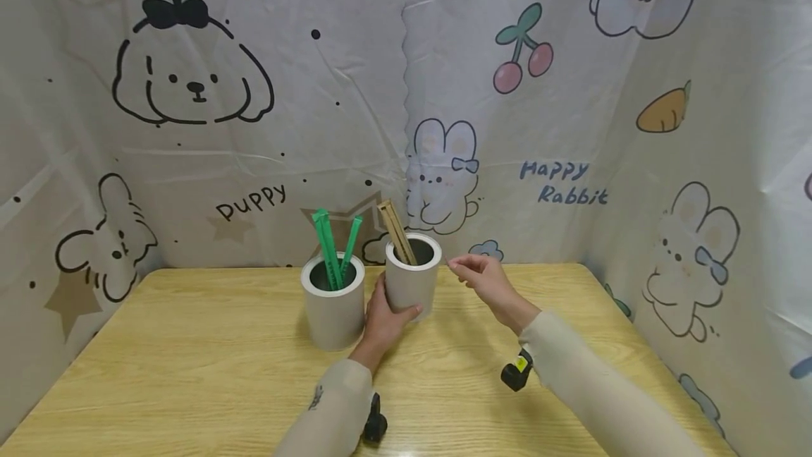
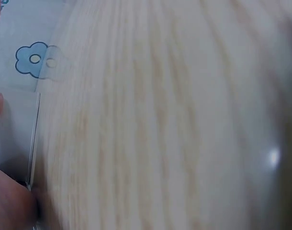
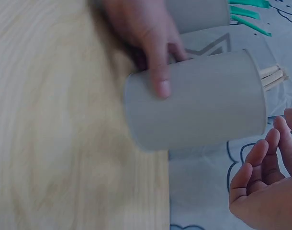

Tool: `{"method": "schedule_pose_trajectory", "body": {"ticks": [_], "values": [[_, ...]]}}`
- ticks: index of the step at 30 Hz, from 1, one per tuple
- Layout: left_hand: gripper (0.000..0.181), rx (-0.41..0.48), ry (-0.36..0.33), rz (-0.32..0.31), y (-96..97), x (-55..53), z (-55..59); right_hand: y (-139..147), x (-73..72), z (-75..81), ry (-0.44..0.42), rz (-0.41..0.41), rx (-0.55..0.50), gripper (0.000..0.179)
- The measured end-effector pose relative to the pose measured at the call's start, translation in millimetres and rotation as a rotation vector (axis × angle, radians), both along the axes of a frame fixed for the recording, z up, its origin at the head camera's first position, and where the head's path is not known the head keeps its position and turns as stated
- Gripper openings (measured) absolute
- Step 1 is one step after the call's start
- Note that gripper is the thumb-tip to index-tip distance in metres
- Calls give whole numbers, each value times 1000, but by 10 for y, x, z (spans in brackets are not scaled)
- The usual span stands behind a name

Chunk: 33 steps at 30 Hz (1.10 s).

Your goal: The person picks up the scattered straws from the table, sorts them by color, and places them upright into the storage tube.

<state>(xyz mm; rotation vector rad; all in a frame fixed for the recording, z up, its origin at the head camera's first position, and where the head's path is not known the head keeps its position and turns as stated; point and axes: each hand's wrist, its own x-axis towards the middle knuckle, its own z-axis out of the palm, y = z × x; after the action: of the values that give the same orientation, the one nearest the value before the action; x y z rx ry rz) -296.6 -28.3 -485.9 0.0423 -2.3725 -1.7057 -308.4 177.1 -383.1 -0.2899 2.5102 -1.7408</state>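
My left hand (image 1: 385, 319) grips a white cylindrical cup (image 1: 412, 288) low on its side, with the thumb across the front in the right wrist view. Several tan wooden sticks (image 1: 397, 233) stand in this cup, leaning left. Just right of the rim is my right hand (image 1: 488, 284), its fingers loosely bent and the thumb close to the index finger; nothing shows clearly between them. At left stands a second white cup (image 1: 333, 319) holding several green sticks (image 1: 328, 249). The left wrist view catches only part of the left hand (image 2: 12, 201) and the gripped cup (image 2: 16, 134).
Both cups are toward the back of a wood-grain table (image 1: 209, 365). A pale curtain (image 1: 355, 139) with cartoon drawings hangs behind and along the sides. Black wrist cameras (image 1: 517, 371) sit on both sleeves.
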Motion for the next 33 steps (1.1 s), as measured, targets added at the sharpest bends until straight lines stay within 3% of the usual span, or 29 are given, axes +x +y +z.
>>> {"method": "schedule_pose_trajectory", "body": {"ticks": [10, 21, 33], "values": [[98, -17, -31, 3, -15, 2, 9, 143, 85, -182, 58, 44, 69, 26], [99, -13, -7, -13, -5, -4, 10, 223, 242, -387, 84, 168, 119, 27], [97, 28, -16, -47, -3, 21, 70, 257, 347, -480, 85, 183, 146, 33]]}}
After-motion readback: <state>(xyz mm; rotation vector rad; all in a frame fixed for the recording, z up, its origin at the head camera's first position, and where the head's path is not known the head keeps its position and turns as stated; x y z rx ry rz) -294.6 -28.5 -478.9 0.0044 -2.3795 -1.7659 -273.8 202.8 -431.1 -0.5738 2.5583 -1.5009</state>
